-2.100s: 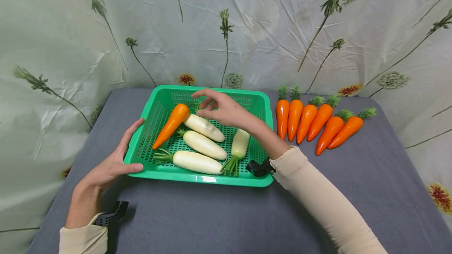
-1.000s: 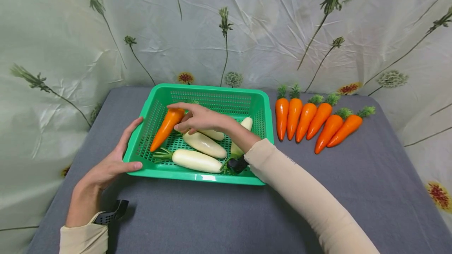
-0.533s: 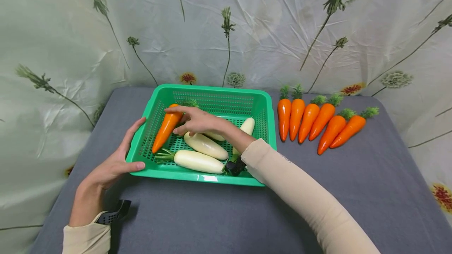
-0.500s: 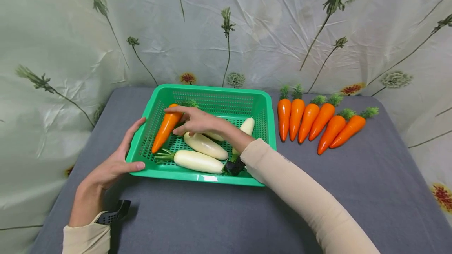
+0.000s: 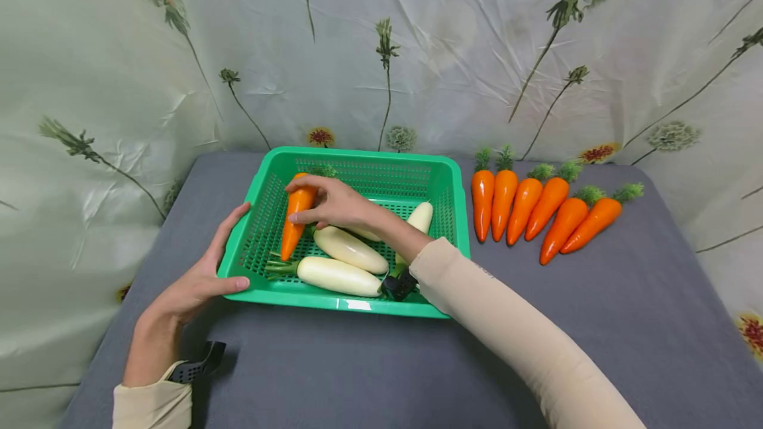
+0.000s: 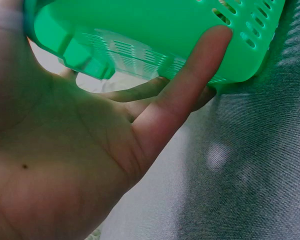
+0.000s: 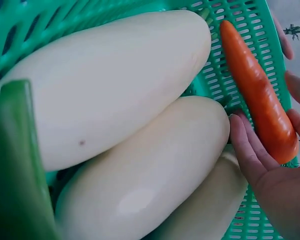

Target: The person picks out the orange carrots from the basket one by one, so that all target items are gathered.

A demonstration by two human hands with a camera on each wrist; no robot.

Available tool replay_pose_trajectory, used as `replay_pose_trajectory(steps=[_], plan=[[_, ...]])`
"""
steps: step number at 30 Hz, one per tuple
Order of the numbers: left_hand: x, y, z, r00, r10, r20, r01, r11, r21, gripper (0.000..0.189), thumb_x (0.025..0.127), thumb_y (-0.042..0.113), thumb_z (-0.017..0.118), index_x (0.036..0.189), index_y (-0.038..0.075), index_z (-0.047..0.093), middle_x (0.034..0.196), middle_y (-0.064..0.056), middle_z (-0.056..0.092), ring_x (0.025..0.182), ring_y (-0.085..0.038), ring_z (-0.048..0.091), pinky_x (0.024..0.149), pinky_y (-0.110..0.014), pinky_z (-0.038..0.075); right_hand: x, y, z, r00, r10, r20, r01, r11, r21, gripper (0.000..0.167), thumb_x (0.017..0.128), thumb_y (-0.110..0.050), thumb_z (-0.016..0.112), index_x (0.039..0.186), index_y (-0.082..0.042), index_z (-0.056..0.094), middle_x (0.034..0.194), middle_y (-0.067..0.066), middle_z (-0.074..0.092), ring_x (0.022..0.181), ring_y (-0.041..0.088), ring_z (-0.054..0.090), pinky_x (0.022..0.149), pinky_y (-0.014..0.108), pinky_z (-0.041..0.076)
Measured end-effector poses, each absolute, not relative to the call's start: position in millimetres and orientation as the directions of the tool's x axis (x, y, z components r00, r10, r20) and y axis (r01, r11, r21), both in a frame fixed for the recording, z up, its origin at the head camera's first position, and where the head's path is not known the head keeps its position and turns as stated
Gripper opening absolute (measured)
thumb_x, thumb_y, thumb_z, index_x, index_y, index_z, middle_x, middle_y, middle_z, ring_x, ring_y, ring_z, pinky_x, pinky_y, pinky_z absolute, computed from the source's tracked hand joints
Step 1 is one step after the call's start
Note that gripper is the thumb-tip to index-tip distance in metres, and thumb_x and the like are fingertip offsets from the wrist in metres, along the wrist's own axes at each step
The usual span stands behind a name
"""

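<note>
My right hand [image 5: 336, 204] grips an orange carrot [image 5: 292, 237] inside a green plastic basket [image 5: 381, 308], thumb and fingers on either side of its thick end. The carrot's green top shows just behind that hand. The right wrist view shows the carrot [image 7: 255, 87] beside several white radishes. A front white radish [image 5: 340, 275] lies lengthwise, with another radish [image 5: 350, 249] behind it. My right hand and forearm partly cover the rest. My left hand [image 5: 191, 283] holds the basket's left side, thumb over the rim. Its fingers lie against the outer wall [image 6: 140, 20] in the left wrist view.
Several orange carrots [image 5: 524, 210] with green tops lie in a row on the grey cloth [image 5: 334, 369], right of the basket. A flower-printed curtain [image 5: 441, 51] hangs behind the table. Each wrist wears a black strap, such as the left strap [image 5: 199, 364].
My right hand has come down and left from the basket's back and taken hold of the carrot. The carrot has shifted slightly right and turned more upright. My left hand stays at the basket.
</note>
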State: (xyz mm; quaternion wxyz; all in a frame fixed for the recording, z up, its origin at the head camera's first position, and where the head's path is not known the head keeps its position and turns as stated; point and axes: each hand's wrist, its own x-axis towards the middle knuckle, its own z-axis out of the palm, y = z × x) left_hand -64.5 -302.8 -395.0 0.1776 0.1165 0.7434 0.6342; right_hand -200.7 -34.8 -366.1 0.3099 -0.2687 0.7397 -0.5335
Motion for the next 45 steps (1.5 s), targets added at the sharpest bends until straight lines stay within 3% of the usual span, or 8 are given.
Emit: replay_pose_trajectory(steps=[7,17,30,36,40,45], plan=[[-62.7,-306.2,-391.6,-0.923,0.371,-0.101,-0.037,0.177,0.983,0.113,0.089,-0.001,0.07,0.167,0.04,-0.001,0.161,-0.015,0.01,0.131,-0.004,0.043,0.095,-0.017,0.047,-200.3,-35.9,-356.8,-0.634,-0.758,-0.15,-0.104,0.276,-0.956,0.052,0.097,-0.011,0.074,0.145,-0.012,0.053,0.132,0.012,0.054,0.107,0.025,0.062,0.084,0.038,0.061],[-61.1,-301.8,-401.2,-0.914,0.392,-0.109,-0.045,0.169,0.985,0.111,0.09,0.003,0.07,0.167,0.04,-0.002,0.162,-0.015,0.008,0.132,-0.001,0.043,0.096,-0.018,0.046,-198.3,-16.0,-337.3,-0.626,-0.768,-0.131,-0.163,0.294,-0.942,0.057,0.097,-0.009,0.07,0.15,-0.016,0.052,0.137,0.014,0.054,0.109,0.027,0.061,0.09,0.047,0.06],[-63.1,-300.7,-402.2,-0.918,0.384,-0.105,-0.044,0.166,0.985,0.112,0.09,-0.001,0.069,0.167,0.039,-0.001,0.161,-0.014,0.012,0.131,0.0,0.046,0.095,-0.018,0.048,-204.3,18.1,-309.5,-0.702,-0.712,-0.015,-0.173,0.192,-0.966,0.058,0.096,-0.007,0.069,0.15,-0.023,0.054,0.132,0.012,0.052,0.087,0.028,0.073,0.09,0.047,0.06],[-63.6,-300.7,-401.0,-0.917,0.383,-0.111,-0.053,0.159,0.986,0.112,0.09,-0.001,0.069,0.167,0.04,-0.001,0.159,-0.013,0.016,0.13,-0.001,0.048,0.095,-0.019,0.048,-206.5,33.2,-300.6,-0.724,-0.689,0.013,-0.163,0.153,-0.975,0.061,0.096,-0.007,0.071,0.152,-0.023,0.053,0.139,0.011,0.05,0.095,0.03,0.072,0.087,0.04,0.061],[-63.6,-299.8,-399.3,-0.919,0.379,-0.109,-0.054,0.153,0.987,0.113,0.089,-0.001,0.07,0.167,0.04,-0.001,0.158,-0.013,0.018,0.128,-0.002,0.05,0.094,-0.019,0.049,-208.2,46.6,-294.5,-0.753,-0.657,0.025,-0.173,0.16,-0.972,0.061,0.097,-0.009,0.072,0.153,-0.022,0.052,0.142,0.01,0.051,0.106,0.029,0.068,0.091,0.043,0.06],[-63.4,-298.3,-398.7,-0.917,0.383,-0.111,-0.053,0.157,0.986,0.113,0.089,-0.001,0.07,0.167,0.039,-0.001,0.158,-0.016,0.015,0.128,-0.002,0.05,0.094,-0.02,0.049,-209.3,66.3,-291.0,-0.791,-0.611,0.029,-0.158,0.158,-0.975,0.063,0.097,-0.009,0.072,0.154,-0.023,0.051,0.142,0.012,0.052,0.108,0.031,0.069,0.092,0.044,0.057]])
